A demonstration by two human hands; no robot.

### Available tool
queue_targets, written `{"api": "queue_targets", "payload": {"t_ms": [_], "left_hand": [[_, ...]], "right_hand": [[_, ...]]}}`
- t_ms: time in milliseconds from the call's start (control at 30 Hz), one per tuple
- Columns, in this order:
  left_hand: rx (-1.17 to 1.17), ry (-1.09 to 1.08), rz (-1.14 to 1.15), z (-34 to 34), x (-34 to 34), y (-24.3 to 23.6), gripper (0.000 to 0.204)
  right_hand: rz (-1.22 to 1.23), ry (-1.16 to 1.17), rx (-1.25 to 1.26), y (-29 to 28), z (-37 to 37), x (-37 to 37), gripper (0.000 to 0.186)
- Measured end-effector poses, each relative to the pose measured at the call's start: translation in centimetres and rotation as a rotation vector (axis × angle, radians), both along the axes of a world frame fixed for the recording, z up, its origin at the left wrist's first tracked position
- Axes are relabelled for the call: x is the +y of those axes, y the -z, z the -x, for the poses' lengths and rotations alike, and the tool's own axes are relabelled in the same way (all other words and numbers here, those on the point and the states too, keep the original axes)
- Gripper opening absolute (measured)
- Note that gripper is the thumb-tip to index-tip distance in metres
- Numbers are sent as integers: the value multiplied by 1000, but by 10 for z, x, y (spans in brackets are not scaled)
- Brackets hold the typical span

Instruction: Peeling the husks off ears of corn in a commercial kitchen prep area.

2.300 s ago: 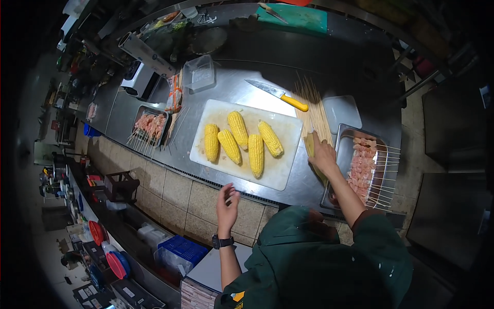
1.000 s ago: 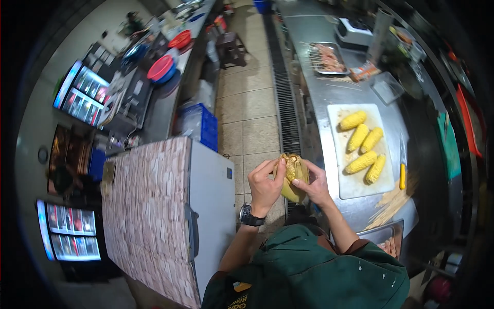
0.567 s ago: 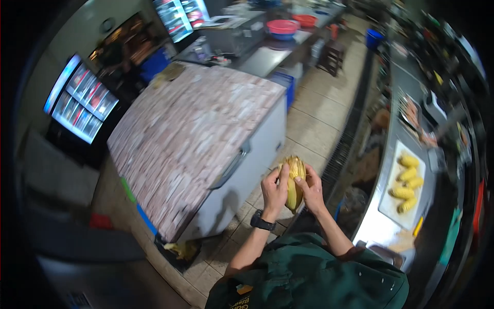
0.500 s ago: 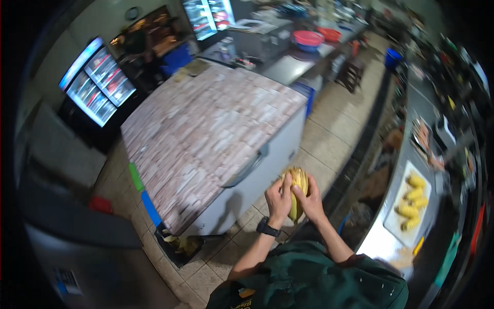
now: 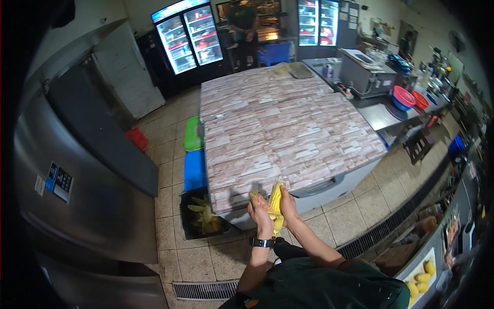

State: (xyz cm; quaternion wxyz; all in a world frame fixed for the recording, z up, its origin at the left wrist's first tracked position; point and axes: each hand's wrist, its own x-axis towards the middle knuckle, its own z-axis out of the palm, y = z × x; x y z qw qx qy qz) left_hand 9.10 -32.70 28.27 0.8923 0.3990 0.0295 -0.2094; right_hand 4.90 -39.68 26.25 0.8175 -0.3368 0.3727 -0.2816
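Observation:
An ear of corn stands upright in front of me, its yellow kernels bare on the upper part. Pale husk hangs from its lower end. My right hand is closed round the ear from the right side. On the left, my left hand is closed on stripped husk, whose brownish tip sticks out above the fingers. Beyond my left hand, a black bin on the floor holds several pale husks.
A large wood-patterned worktop stands ahead. Blue and green bins line its left side. Steel fridges are at left. At lower right, a white tray bears several peeled corn ears. Another person stands at the back.
I have turned left, toward the black bin. My left hand has pulled husk away from the ear, baring kernels. The corn tray has shifted to the lower right of view.

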Motion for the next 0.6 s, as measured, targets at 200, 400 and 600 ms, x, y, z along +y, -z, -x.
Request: {"api": "queue_targets", "payload": {"t_ms": [200, 400, 600], "left_hand": [[-305, 8, -287, -56, -21, -19, 40], [-243, 77, -87, -115, -42, -17, 44], [-627, -179, -663, -158, -6, 13, 32]], "right_hand": [[-134, -141, -4, 16, -123, -81, 53], [-258, -158, -148, 40, -224, -149, 51], [-369, -359, -220, 54, -286, -108, 53]]}}
